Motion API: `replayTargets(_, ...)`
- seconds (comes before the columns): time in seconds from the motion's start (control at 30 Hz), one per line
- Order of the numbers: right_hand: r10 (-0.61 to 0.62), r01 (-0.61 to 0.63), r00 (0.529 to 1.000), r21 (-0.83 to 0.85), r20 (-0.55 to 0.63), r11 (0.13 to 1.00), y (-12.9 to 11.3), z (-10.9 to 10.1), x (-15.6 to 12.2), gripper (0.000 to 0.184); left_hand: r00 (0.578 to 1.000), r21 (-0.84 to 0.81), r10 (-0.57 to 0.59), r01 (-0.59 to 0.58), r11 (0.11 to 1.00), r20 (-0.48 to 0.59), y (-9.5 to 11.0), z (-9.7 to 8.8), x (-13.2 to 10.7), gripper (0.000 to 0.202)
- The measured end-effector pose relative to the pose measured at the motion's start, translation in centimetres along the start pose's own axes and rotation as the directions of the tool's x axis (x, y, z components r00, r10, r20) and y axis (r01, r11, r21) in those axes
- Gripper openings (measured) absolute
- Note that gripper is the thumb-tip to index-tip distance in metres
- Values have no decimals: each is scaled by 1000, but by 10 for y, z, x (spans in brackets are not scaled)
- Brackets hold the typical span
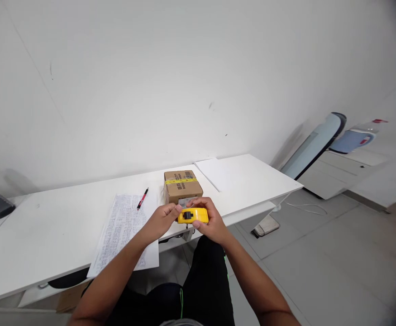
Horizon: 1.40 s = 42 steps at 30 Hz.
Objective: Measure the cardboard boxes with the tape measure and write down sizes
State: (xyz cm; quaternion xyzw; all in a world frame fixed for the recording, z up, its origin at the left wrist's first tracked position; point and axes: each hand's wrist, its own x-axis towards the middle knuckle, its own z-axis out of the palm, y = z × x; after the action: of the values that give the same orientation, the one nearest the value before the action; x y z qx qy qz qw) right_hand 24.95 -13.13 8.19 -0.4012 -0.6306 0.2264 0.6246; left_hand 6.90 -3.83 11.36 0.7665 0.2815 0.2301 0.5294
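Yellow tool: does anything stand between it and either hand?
Nothing visible does: the left hand and right hand both hold the yellow tool directly. The cardboard box stands beyond it, not between.

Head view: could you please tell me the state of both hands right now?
Left hand: closed, pinching the yellow tool.
Right hand: closed, holding the same yellow tool.

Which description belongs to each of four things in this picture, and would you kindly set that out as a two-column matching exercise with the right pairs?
Column one:
1. Pen
2. Cardboard box
3. Yellow tool
4. Handwritten sheet

Column two:
A. Overhanging the front edge of the table
B. Held between the left hand and right hand
C. Red and black
D. Crossed by yellow tape

Right pairs: 1-C, 2-D, 3-B, 4-A
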Motion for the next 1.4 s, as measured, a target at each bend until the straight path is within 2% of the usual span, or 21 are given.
replayTargets(0.17,141,-141,990,-6,-20,990,-3,-32,8,47,999,81,-9,12,997,-37,13,-6,5,57)
replayTargets(0.23,152,-152,985,13,-78,988,-3,-49,11,47,1000,30,-16,17,999,-21,19,-17,9,54)
replayTargets(0.3,150,-150,969,17,-194,989,2,-67,16,50,996,-22,-12,10,1000,-83,21,-34,18,51)
replayTargets(0.37,152,-160,920,6,-363,987,12,-85,23,57,975,-40,-4,-5,999,-222,18,-52,33,48)
replayTargets(0.43,173,-200,837,2,-519,980,26,-99,34,64,953,-22,-26,20,1000,-303,11,-67,50,46)
replayTargets(0.5,202,-252,764,6,-613,968,43,-107,45,67,955,32,-83,97,995,-286,3,-73,66,45)
replayTargets(0.53,222,-279,748,8,-625,960,50,-108,51,67,958,74,-117,141,987,-261,-1,-72,72,44)
replayTargets(0.6,261,-322,763,2,-592,947,63,-105,61,67,958,162,-158,200,966,-239,-8,-67,80,44)
replayTargets(0.67,275,-341,805,-31,-525,940,69,-97,67,67,951,213,-172,229,950,-256,-14,-59,84,45)
replayTargets(0.73,267,-339,837,-71,-478,938,71,-89,72,68,950,224,-166,228,947,-266,-19,-54,86,45)
replayTargets(0.8,263,-341,844,-89,-467,936,69,-85,75,69,958,219,-146,202,955,-248,-19,-53,85,44)
replayTargets(0.87,265,-345,839,-88,-474,935,63,-84,77,69,967,208,-107,156,966,-233,-13,-56,81,43)
replayTargets(0.97,222,-308,836,-96,-501,946,46,-81,74,66,961,170,-45,94,981,-273,10,-60,62,45)
replayTargets(1.07,119,-222,845,-140,-521,965,20,-62,55,60,957,121,-18,56,991,-290,33,-58,28,44)
replayTargets(1.17,23,-104,905,-168,-424,980,-2,-21,25,52,975,83,-11,31,996,-224,31,-43,-12,45)
replayTargets(1.23,-55,9,968,-187,-243,982,-9,14,7,48,979,12,-20,23,1000,-203,13,-25,-38,49)
replayTargets(1.27,-119,84,981,-222,-150,971,-10,32,0,47,972,-61,-33,19,998,-234,1,-16,-51,53)
replayTargets(1.33,-227,225,974,-291,27,930,-5,66,-7,49,927,-300,-113,0,954,-358,-24,0,-75,59)
replayTargets(1.4,-268,307,950,-317,163,897,3,99,-6,52,893,-592,-252,-21,806,-374,-46,8,-95,67)
